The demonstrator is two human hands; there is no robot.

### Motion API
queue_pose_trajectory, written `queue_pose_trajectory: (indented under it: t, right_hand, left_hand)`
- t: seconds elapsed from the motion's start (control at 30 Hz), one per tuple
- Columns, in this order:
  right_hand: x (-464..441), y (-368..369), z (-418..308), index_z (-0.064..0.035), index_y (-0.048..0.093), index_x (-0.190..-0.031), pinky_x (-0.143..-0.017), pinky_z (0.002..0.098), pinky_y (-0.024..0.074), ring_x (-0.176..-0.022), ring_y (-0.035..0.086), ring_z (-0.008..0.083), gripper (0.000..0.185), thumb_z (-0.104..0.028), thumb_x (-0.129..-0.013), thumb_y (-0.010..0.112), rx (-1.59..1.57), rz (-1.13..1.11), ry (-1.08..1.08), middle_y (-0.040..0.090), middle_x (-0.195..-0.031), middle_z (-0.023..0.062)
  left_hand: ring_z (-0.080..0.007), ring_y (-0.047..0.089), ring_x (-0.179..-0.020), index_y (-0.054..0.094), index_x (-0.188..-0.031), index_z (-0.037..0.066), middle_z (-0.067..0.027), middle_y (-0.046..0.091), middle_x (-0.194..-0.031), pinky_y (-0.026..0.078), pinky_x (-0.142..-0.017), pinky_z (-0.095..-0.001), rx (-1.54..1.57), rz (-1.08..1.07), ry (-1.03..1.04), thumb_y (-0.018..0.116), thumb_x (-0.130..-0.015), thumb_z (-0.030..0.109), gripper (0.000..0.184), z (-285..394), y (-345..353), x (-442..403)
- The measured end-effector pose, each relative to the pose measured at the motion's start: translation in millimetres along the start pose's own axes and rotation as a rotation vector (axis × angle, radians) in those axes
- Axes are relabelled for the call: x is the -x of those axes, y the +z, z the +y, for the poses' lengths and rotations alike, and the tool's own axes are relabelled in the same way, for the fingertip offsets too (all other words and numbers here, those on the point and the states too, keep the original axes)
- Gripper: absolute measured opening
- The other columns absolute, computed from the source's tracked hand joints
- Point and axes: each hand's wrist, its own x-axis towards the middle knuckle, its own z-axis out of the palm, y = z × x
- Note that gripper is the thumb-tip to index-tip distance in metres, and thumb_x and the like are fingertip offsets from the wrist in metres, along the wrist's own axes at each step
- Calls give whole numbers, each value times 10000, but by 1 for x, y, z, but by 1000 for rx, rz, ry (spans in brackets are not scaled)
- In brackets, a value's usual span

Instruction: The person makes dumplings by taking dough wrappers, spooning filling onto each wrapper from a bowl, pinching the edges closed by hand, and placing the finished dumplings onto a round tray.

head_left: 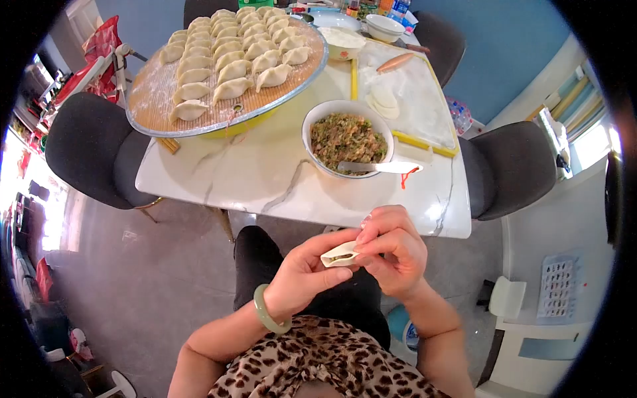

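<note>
Between my two hands, above my lap, is a half-closed dumpling (340,255) with green filling showing in its gap. My left hand (306,268), a pale bangle at its wrist, is wrapped round the dumpling's left side. The fingers of my right hand (393,252) pinch its right end. Just beyond the table's near edge stands a white bowl (309,147) of minced filling (348,136). A white-handled spreader (381,167) with a red cord lies across that bowl, its blade in the filling.
Rows of dumplings (232,69) sit on a round floured board (149,106) at the back left. A yellow-edged mat (424,99) holds flat wrappers (383,103) and a rolling pin (395,63). Behind are a flour bowl (342,43) and stacked bowls (385,28). Dark chairs (511,169) flank the table.
</note>
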Motion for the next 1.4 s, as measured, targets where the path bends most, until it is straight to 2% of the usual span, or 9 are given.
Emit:
queue_pose_trajectory:
  t: [0.07,0.2,0.27,0.47,0.57,0.77,0.9,1.07,1.4]
  right_hand:
    - [4,4,5,-59,624,-915,-882,387,440,-999,546,288,213,-154,-758,734,-33,39,36,607,-1011,93]
    - [-17,1,-9,-52,601,-1071,-948,414,401,-1111,512,323,342,-194,-783,718,-35,9,136,586,-1131,119]
    - [-32,-11,-12,-49,546,-1210,-1003,444,356,-1222,450,342,474,-257,-809,690,84,-270,81,534,-1268,133]
    - [-48,-15,-16,-62,548,-1237,-1026,443,341,-1256,450,269,442,-298,-867,602,357,-660,-21,525,-1316,91]
    - [-45,-10,-16,-82,554,-1236,-1025,456,342,-1263,451,246,399,-270,-885,576,427,-608,-44,538,-1307,66]
    - [-41,-4,-3,-46,536,-1252,-1037,448,332,-1274,437,270,429,-279,-892,566,438,-594,-66,498,-1345,99]
    - [-46,2,-6,-33,523,-1264,-1044,452,321,-1279,430,279,443,-274,-894,561,142,-490,171,473,-1367,112]
    - [-57,-3,-11,-51,576,-1186,-1042,485,318,-1254,464,277,368,-271,-892,566,393,-687,10,560,-1275,99]
    - [-46,8,-7,-63,586,-1186,-1037,486,329,-1265,460,273,359,-265,-889,577,270,-570,-8,571,-1265,100]
  left_hand:
    - [-128,558,-1097,500,-1285,-12,-87,581,-1213,474,-919,-262,194,53,25,595,-897,52,405,-14,-1,0]
    - [-137,579,-1062,490,-1287,-19,-87,600,-1184,473,-923,-270,60,34,86,568,-915,60,388,-3,0,-4]
    - [-134,584,-1031,508,-1264,-14,-74,612,-1152,478,-896,-271,-60,52,40,563,-923,75,357,1,-2,-1]
    - [-151,611,-964,560,-1114,-2,-67,631,-1042,510,-856,-301,-258,61,-27,588,-926,162,251,2,-13,4]
    - [-97,572,-935,559,-1143,26,-21,600,-1039,479,-817,-233,-110,58,5,550,-949,134,222,-6,-15,2]
    - [-108,565,-1008,508,-1216,39,-27,570,-1126,505,-844,-273,179,136,-46,521,-965,154,277,-20,-7,0]
    - [-145,580,-1018,500,-1194,28,-69,589,-1116,508,-867,-318,-29,151,3,493,-968,126,247,-8,-11,0]
    - [-139,576,-1026,511,-1191,23,-67,587,-1121,530,-798,-291,-213,77,-82,493,-971,142,251,-7,-17,3]
    - [-134,602,-962,534,-1187,26,-47,615,-1069,530,-794,-286,-29,135,-97,523,-965,203,284,-11,-16,5]
